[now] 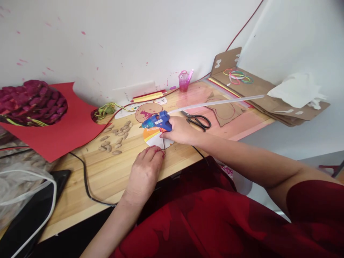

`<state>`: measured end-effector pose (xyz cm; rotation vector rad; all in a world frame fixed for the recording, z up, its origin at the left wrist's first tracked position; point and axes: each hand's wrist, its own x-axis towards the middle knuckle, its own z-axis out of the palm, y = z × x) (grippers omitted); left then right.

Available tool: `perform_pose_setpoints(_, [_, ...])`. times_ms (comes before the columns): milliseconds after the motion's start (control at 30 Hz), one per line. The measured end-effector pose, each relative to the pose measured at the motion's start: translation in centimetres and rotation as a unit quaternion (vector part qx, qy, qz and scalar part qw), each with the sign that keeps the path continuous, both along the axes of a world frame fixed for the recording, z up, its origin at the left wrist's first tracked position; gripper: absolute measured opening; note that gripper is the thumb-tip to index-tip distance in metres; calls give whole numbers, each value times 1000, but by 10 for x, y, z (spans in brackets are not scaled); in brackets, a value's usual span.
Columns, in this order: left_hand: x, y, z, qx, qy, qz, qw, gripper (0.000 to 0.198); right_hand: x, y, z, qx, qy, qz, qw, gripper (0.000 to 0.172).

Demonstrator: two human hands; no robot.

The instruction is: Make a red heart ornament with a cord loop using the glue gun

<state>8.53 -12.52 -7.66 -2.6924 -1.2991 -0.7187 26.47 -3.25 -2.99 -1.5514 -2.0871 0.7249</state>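
Can't read any text tbh: white label [158, 122] on the glue gun [165, 119], mid-frame, is too tiny, lettering [151, 130] on the disc [154, 138] below's a blur.

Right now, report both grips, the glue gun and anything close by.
Right grip closed on glue gun, nozzle pointing left. Left grip at round disc's near edge, hold unclear. Peanuts left of disc; scissors beyond right forearm.

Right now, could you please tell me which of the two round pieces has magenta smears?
The brown disc, just beyond the blue glue gun; the other disc, nearer the left hand, is white, orange and yellow.
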Motion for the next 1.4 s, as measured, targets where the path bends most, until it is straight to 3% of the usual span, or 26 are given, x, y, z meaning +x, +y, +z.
perform_pose_setpoints(167, [0,2,-2,49,-10,-9,999,11,-1,1,-3,15,-28,-5,999,26])
perform_pose_setpoints(1067, [-4,-2,9,14,57,-27,998,17,-4,-2,-19,98,-73,23,992,31])
perform_pose_setpoints(1400, [-1,-2,11,38,76,-22,996,15,-7,-3,-19,99,-79,11,992,36])
